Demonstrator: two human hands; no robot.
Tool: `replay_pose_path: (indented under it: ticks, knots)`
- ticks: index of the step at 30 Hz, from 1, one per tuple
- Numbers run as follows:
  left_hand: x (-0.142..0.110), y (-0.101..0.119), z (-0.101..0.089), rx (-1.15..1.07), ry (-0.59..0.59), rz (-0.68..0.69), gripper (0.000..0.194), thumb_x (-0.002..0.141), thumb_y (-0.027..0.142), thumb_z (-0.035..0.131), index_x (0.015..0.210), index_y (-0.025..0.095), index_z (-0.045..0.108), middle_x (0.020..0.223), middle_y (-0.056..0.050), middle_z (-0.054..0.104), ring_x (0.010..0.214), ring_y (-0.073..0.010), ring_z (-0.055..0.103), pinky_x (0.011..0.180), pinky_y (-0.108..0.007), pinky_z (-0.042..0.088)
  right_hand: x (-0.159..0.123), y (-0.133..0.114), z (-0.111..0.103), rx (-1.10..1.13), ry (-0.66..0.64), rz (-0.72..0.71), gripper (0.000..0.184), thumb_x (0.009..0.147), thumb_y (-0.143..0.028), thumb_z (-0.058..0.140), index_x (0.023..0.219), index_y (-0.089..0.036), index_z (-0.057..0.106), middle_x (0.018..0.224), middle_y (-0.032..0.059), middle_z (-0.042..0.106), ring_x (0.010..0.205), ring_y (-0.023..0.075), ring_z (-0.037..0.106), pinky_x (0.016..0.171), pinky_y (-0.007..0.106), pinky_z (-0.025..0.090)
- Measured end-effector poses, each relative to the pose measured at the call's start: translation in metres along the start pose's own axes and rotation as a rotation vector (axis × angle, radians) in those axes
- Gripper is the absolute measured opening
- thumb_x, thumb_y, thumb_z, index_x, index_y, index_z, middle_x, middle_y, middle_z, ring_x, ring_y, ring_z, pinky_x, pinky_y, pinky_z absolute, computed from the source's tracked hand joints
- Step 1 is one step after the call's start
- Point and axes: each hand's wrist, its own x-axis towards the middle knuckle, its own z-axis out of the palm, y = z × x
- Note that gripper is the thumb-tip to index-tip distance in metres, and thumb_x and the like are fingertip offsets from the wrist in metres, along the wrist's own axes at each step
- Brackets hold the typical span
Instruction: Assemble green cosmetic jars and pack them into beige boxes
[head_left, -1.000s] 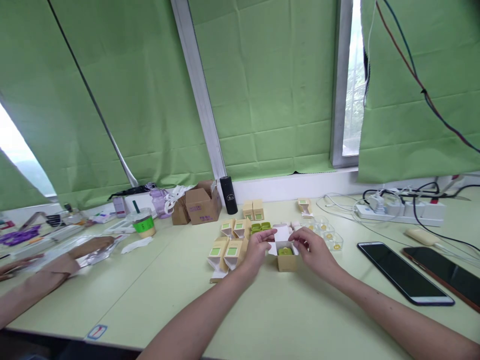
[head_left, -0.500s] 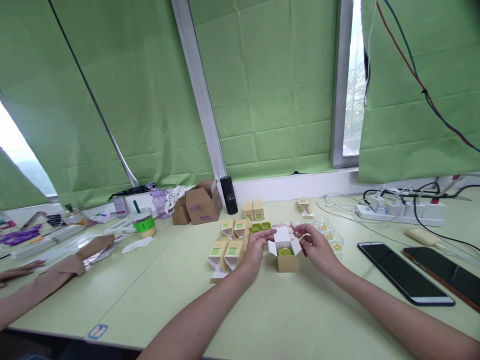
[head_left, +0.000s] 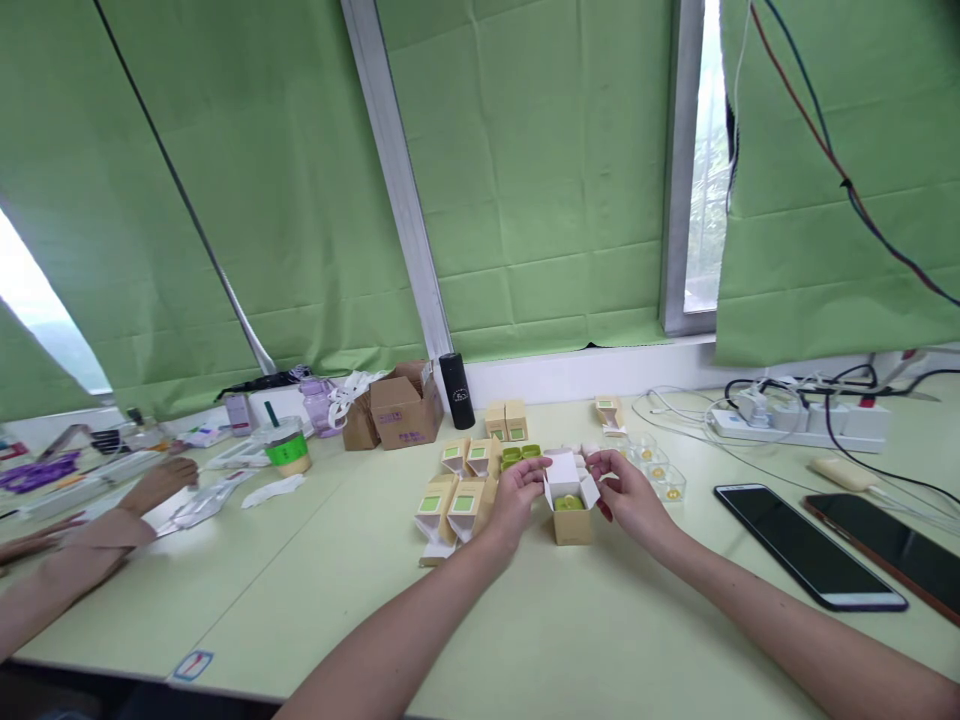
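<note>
A small tan cardboard box (head_left: 572, 527) stands upright on the table with its white inner flaps raised. Inside it a yellow-green item (head_left: 568, 502) shows at the top. My left hand (head_left: 519, 490) pinches the left side of the box's flaps. At the right flap, the fingers of my right hand (head_left: 624, 488) are closed on its edge. Several like boxes (head_left: 465, 505) with green labels and opened ends lie left of my left hand. Green cup-shaped pieces (head_left: 520, 455) sit just behind it. Clear containers with yellow centres (head_left: 654, 468) are beyond my right hand.
Two closed boxes (head_left: 506, 420) and one opened box (head_left: 610, 412) stand farther back. To the right are two phones (head_left: 810, 545), a power strip (head_left: 802, 425) and cables. A drink cup (head_left: 288, 446), a brown carton (head_left: 406, 405) and a co-worker's hands (head_left: 160, 487) are at left.
The box's side flaps have tilted inward and upward as my fingers press on them. At left, the co-worker's hand has moved further left.
</note>
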Motion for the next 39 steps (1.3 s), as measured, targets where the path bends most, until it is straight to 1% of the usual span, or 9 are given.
replay_pose_path:
  ticks: [3, 6, 11, 16, 23, 28, 34, 39]
  knots:
    - [0.0, -0.001, 0.0, -0.008, -0.013, 0.006, 0.04, 0.063, 0.017, 0.073, 0.103, 0.014, 0.072, 0.092, -0.01, 0.076, 0.09, -0.0229, 0.071, 0.083, -0.032, 0.051, 0.0, 0.0, 0.0, 0.007, 0.004, 0.011, 0.029, 0.078, -0.032, 0.056, 0.106, -0.026, 0.054, 0.093, -0.0022, 0.054, 0.053, 0.0102, 0.053, 0.041, 0.025, 0.037]
    - [-0.001, -0.001, 0.0, -0.005, -0.035, 0.004, 0.043, 0.065, 0.022, 0.079, 0.105, 0.014, 0.069, 0.09, -0.009, 0.075, 0.091, -0.0224, 0.07, 0.085, -0.033, 0.051, 0.0, 0.0, 0.001, 0.013, 0.01, 0.01, 0.029, 0.078, -0.033, 0.057, 0.106, -0.026, 0.053, 0.093, -0.0028, 0.054, 0.052, 0.0095, 0.052, 0.041, 0.024, 0.037]
    - [-0.004, -0.004, 0.001, 0.028, -0.055, 0.013, 0.047, 0.069, 0.029, 0.084, 0.109, 0.016, 0.065, 0.089, -0.006, 0.07, 0.084, -0.0186, 0.066, 0.081, -0.031, 0.05, 0.0, 0.002, 0.002, 0.025, 0.009, 0.01, 0.03, 0.079, -0.034, 0.058, 0.107, -0.026, 0.052, 0.093, -0.0027, 0.055, 0.051, 0.009, 0.052, 0.04, 0.024, 0.037]
    - [-0.004, -0.008, 0.001, 0.065, -0.059, 0.033, 0.049, 0.071, 0.03, 0.085, 0.111, 0.016, 0.061, 0.094, -0.007, 0.069, 0.088, -0.0187, 0.065, 0.081, -0.031, 0.05, 0.0, 0.001, 0.002, 0.031, 0.007, 0.021, 0.031, 0.079, -0.034, 0.056, 0.108, -0.025, 0.05, 0.092, -0.0029, 0.054, 0.052, 0.0089, 0.053, 0.04, 0.023, 0.036]
    - [-0.002, -0.014, 0.0, 0.085, -0.063, 0.048, 0.049, 0.071, 0.026, 0.083, 0.112, 0.017, 0.058, 0.099, -0.009, 0.071, 0.092, -0.0205, 0.066, 0.083, -0.032, 0.05, 0.0, 0.001, 0.002, 0.07, 0.011, 0.034, 0.036, 0.073, -0.029, 0.056, 0.108, -0.025, 0.05, 0.09, -0.003, 0.055, 0.049, 0.0095, 0.052, 0.04, 0.024, 0.034]
    - [-0.003, -0.015, 0.002, 0.099, -0.076, 0.069, 0.047, 0.074, 0.024, 0.079, 0.114, 0.017, 0.055, 0.094, -0.008, 0.071, 0.09, -0.0209, 0.066, 0.081, -0.032, 0.049, -0.001, -0.001, 0.002, 0.086, 0.0, 0.043, 0.038, 0.07, -0.026, 0.053, 0.107, -0.025, 0.05, 0.091, -0.0043, 0.054, 0.048, 0.008, 0.052, 0.039, 0.023, 0.034]
    - [-0.002, -0.015, 0.002, 0.096, -0.078, 0.073, 0.045, 0.074, 0.02, 0.077, 0.112, 0.017, 0.054, 0.092, -0.007, 0.071, 0.088, -0.0205, 0.067, 0.079, -0.031, 0.05, -0.003, -0.004, 0.005, 0.103, 0.006, 0.052, 0.04, 0.068, -0.027, 0.053, 0.108, -0.025, 0.049, 0.089, -0.005, 0.056, 0.047, 0.0081, 0.052, 0.039, 0.023, 0.034]
    - [-0.002, -0.017, 0.001, 0.102, -0.079, 0.081, 0.045, 0.076, 0.022, 0.078, 0.114, 0.018, 0.054, 0.098, -0.009, 0.072, 0.091, -0.0214, 0.068, 0.08, -0.032, 0.051, -0.005, -0.009, 0.006, 0.104, -0.001, 0.061, 0.038, 0.071, -0.031, 0.058, 0.107, -0.025, 0.049, 0.088, -0.0055, 0.055, 0.045, 0.0078, 0.051, 0.04, 0.024, 0.035]
